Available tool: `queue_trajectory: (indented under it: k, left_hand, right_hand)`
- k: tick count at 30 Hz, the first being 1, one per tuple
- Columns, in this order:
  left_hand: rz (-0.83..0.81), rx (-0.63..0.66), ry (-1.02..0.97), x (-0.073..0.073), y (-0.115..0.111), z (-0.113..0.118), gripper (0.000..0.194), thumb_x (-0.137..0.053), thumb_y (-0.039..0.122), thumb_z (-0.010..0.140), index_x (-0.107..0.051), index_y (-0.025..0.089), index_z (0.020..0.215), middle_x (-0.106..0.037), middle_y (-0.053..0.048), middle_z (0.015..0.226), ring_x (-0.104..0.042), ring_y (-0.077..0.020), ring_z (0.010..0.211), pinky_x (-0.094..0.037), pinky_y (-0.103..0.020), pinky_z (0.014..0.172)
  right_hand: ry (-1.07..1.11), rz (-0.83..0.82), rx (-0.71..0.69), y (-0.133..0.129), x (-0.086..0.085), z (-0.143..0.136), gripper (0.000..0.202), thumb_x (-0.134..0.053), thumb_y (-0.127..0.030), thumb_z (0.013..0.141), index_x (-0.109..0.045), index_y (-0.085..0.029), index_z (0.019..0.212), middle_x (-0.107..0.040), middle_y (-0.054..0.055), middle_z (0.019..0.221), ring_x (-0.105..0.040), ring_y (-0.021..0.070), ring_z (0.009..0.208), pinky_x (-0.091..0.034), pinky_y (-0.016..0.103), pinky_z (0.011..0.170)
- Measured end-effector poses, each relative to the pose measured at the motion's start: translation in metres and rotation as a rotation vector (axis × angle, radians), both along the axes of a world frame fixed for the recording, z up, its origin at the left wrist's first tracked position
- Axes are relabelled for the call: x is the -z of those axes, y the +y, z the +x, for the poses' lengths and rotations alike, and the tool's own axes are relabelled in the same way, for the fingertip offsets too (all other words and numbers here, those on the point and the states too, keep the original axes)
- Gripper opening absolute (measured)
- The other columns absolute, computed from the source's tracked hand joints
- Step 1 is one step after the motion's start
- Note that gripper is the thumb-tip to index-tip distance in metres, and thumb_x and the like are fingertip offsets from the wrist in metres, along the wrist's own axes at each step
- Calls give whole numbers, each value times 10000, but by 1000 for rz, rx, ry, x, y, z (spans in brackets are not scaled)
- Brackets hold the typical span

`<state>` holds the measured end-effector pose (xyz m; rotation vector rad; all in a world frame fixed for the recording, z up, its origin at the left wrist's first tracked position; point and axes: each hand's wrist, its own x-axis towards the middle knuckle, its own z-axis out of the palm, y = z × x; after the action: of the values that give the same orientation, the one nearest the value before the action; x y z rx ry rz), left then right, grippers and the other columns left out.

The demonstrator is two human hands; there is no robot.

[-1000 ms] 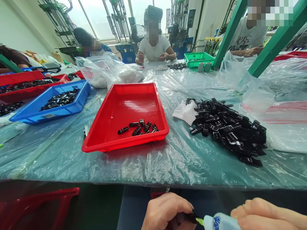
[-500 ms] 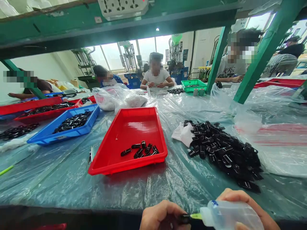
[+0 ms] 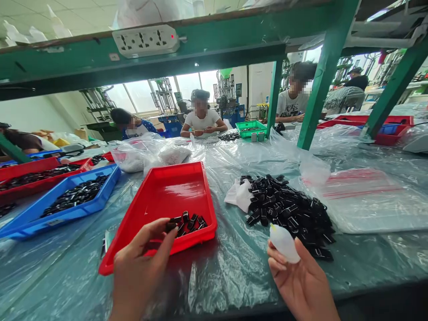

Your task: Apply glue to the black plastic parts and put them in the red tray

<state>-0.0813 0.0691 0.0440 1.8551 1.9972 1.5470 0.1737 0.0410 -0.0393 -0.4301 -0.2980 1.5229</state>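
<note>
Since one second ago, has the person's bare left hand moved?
Yes: the left hand moved forward and left, toward the near side of the red plastic tray.

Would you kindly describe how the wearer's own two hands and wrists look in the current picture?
The left hand and the right hand are both bare, with no gloves. No ring, watch or bracelet shows on either, and no cuff or sleeve appears around the wrists. I see no markings; finer details such as the nails are hard to make out.

Bare left hand, bare right hand, slender fingers, wrists apparently uncovered too
</note>
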Motion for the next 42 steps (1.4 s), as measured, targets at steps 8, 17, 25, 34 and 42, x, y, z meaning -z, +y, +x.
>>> queue_trajectory:
  k: [8, 17, 25, 34, 42]
  left_hand:
    - [-222, 201, 341, -3, 39, -18, 214, -608, 365, 768, -732, 191, 774, -743, -9, 589, -667, -200, 470, -479, -255, 439]
    - [-35, 470, 540, 18, 29, 67, 202, -485, 206, 904, -675, 170, 844, -736, -55, 832, -658, -192, 760, -533, -311, 750]
    - [-276, 670, 827, 24, 51, 148, 65, -593, 129, 881, -656, 124, 896, -695, -59, 869, -660, -218, 852, -560, -349, 712]
    - [-446, 686, 838, 29, 45, 143, 199, -506, 63, 902, -596, 124, 1069, -647, -83, 950, -625, -248, 934, -526, -398, 773]
    - [-628, 804, 467, 19, 2, 90, 244, -491, 68, 882, -661, 178, 1019, -593, -35, 858, -607, -155, 759, -505, -247, 725]
  right_hand:
    - [195, 25, -75, 0, 4, 4, 253, -578, -383, 921, -594, -145, 1006, -606, 17, 870, -579, 124, 663, -507, 280, 591]
    - [224, 41, -80, -4, 6, 6, 242, -589, -350, 919, -594, -136, 1033, -586, 0, 808, -568, 120, 656, -500, 274, 603]
    - [178, 62, -57, -3, 8, 8, 235, -584, -353, 921, -594, -144, 1028, -608, 17, 877, -582, 125, 664, -511, 284, 593]
    - [163, 19, 28, -6, 5, 2, 223, -592, -354, 911, -589, -147, 995, -601, 12, 862, -552, 103, 602, -491, 250, 532]
    - [93, -87, 11, -10, -11, 3, 355, -783, -343, 716, -619, -143, 959, -568, 30, 793, -442, 74, 577, -457, 199, 514]
